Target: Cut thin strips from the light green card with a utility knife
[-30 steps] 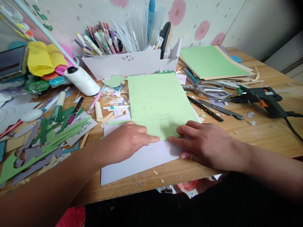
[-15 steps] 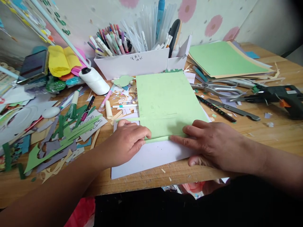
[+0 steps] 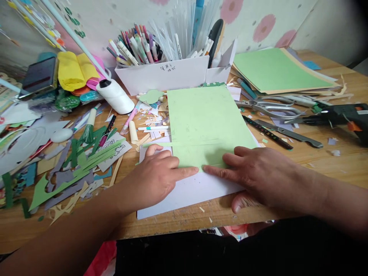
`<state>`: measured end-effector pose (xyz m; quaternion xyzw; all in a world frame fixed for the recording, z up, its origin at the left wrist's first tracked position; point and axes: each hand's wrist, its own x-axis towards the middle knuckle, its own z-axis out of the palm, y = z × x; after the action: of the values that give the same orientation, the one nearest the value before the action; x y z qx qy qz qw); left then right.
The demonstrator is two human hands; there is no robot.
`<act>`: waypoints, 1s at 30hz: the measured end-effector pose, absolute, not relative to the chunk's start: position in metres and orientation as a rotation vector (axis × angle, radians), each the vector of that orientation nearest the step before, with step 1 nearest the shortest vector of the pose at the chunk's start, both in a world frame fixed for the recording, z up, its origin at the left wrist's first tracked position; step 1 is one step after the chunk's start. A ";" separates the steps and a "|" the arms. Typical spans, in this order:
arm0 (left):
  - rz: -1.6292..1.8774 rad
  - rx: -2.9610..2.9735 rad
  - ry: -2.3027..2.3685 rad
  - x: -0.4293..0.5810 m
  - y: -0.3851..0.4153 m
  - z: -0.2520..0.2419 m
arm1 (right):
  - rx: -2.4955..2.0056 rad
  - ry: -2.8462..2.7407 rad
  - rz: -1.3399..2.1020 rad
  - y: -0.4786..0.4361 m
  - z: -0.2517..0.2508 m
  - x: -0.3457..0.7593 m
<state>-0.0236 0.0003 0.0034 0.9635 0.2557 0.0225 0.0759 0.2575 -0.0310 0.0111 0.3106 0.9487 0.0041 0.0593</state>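
Observation:
A light green sheet of paper (image 3: 205, 119) lies over white paper (image 3: 169, 205) at the table's front. Across the green sheet runs a thin green strip (image 3: 161, 144), its left end sticking out beyond the sheet. My left hand (image 3: 159, 178) presses a straight index finger along the sheet's near edge, its other fingers bent, holding nothing. From the other side, my right hand (image 3: 255, 174) rests on the same edge with fingers stretched out and its thumb apart, also holding nothing. The two index fingertips almost meet at the edge.
Paper scraps (image 3: 89, 165) cover the left side. Behind the sheet stands a white box (image 3: 163, 78) of pens, with a thread cone (image 3: 115, 96) beside it. To the right lie scissors (image 3: 273, 109), a utility knife (image 3: 290, 134), a glue gun (image 3: 342, 119) and stacked paper (image 3: 284, 71).
My left index finger has straightened and slid right along the near edge, towards my right index finger. The edge, slightly raised before, now lies flatter. The view has shifted slightly.

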 end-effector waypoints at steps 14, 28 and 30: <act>0.026 2.942 0.957 -0.047 -0.023 0.009 | 0.930 2.902 -0.047 -0.030 0.012 0.258; 0.380 2.913 1.044 -0.004 -0.057 0.012 | 0.968 2.908 0.136 -0.036 0.007 0.258; 0.227 2.915 1.102 0.006 -0.058 0.007 | 0.974 2.900 0.151 -0.037 0.007 0.258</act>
<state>0.0061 -0.0579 0.0068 0.9328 0.3528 0.0726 0.0087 0.2582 -0.0366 0.0067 0.3177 0.9461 0.0493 0.0392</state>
